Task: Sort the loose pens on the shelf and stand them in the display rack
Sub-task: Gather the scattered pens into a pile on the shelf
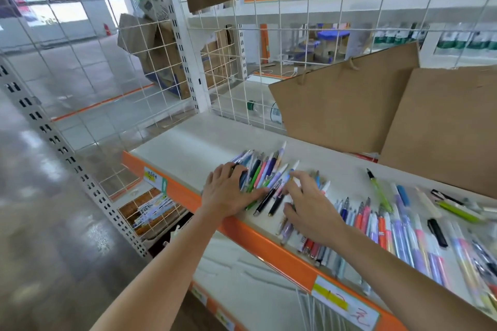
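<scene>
Both hands (269, 196) flank pens (262, 173) near shelf edge (258, 240).

I see two brown paper bags (347, 105) leaning against the white wire grid (269, 43) at the back, a clear bottle with a green cap (262, 108) behind the mesh, cardboard boxes (158, 54) on the glossy floor (40, 209), and yellow price labels (345, 303) on the orange edge strip

1. Bundle of pens (262, 173) lies on shelf (193, 142), near its front edge.
2. More loose pens (403, 228) spread rightward.
3. Paper bags (349, 105) stand behind, probably leaning on wire grid (231, 67).
</scene>
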